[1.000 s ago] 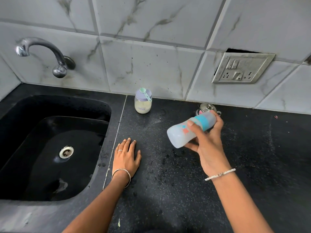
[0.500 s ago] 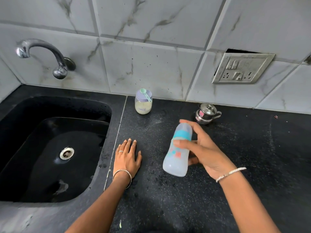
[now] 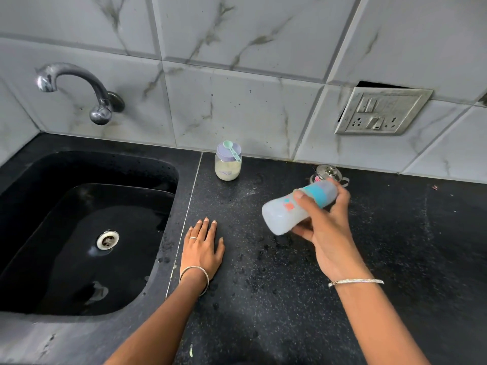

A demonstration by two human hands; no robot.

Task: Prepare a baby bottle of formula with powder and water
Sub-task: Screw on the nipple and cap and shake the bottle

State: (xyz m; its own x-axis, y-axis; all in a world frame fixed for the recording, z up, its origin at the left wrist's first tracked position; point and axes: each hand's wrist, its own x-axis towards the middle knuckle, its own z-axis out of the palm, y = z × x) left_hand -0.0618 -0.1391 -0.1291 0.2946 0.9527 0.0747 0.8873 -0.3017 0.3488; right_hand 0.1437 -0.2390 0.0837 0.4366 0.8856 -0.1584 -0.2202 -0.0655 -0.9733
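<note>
One baby bottle (image 3: pixel 290 212) tilted, wrapped by right hand (image 3: pixel 326 230) fingers (image 3: pixel 307 204)

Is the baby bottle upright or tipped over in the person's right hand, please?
Tipped: the baby bottle lies nearly sideways in the right hand, held above the counter, base toward the left, teal collar toward the right.

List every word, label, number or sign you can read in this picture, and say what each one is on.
No text here can be read.
Powder jar: a small label with dark lettering, too small to read.
Baby bottle in the right hand: orange and teal prints, blurred, no legible words or numbers.
Small steel pot: a red sticker, unreadable.
Switch plate: no markings can be made out.
</note>
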